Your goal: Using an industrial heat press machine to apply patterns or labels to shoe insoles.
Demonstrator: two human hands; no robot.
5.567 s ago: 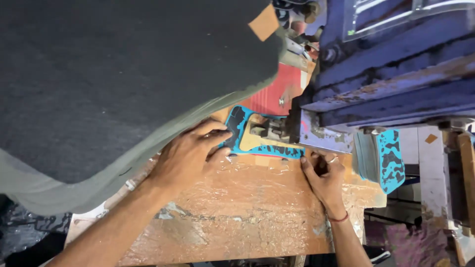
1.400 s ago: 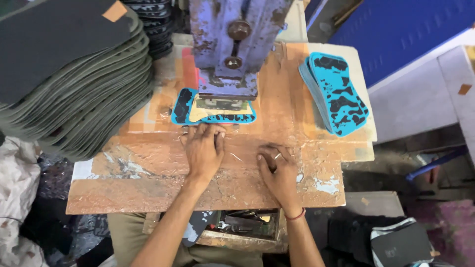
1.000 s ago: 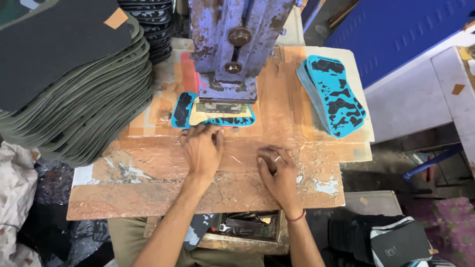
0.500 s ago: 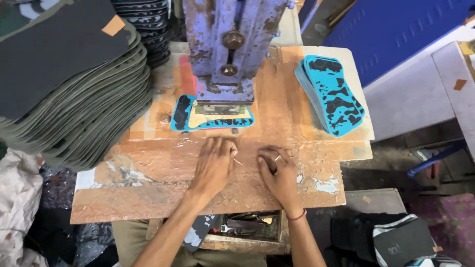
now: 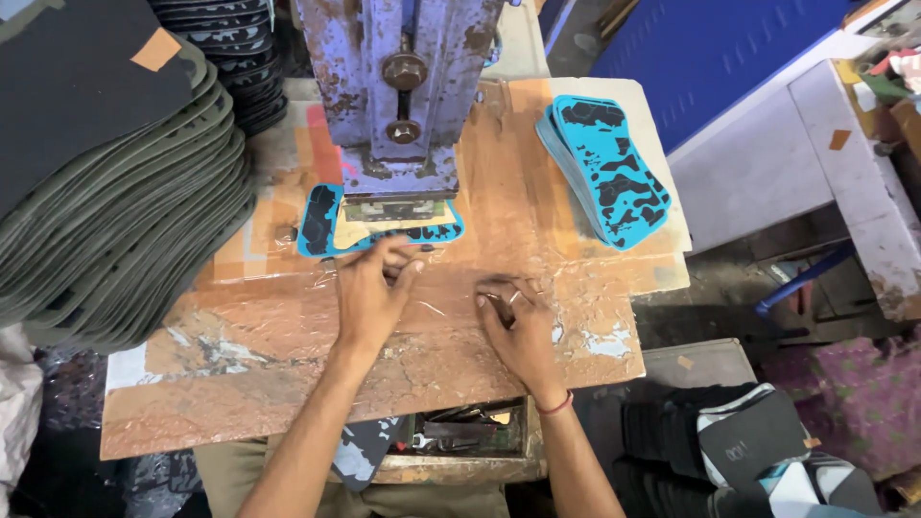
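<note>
The sole [image 5: 379, 223], a flat turquoise piece with black patches and a pale patch in its middle, lies on the bench [image 5: 288, 364] under the foot of the press [image 5: 403, 96], its near edge sticking out toward the person. The left hand [image 5: 369, 293] rests palm down on the bench just in front of it, fingers spread and lying loose, the fingertips at or just touching the sole's near edge; it grips nothing. The right hand [image 5: 513, 321] lies on the bench to the right, well apart from the sole, its fingers curled together over something small and shiny that cannot be made out.

On the far right corner of the bench sits a stack of soles [image 5: 604, 168] of the same turquoise and black, fanned slightly. To the left, a tall pile of dark sheets [image 5: 106, 192] overhangs the bench edge. Below the bench front, an open tray [image 5: 460, 451] holds small metal tools, and a dark scrap hangs beside it.

Against the picture half a second ago, the left hand has slid up and to the left, from beside the right hand to the sole's edge, so the two hands now lie apart. The right hand keeps its place. The sole, the stack and the pile have not shifted.
</note>
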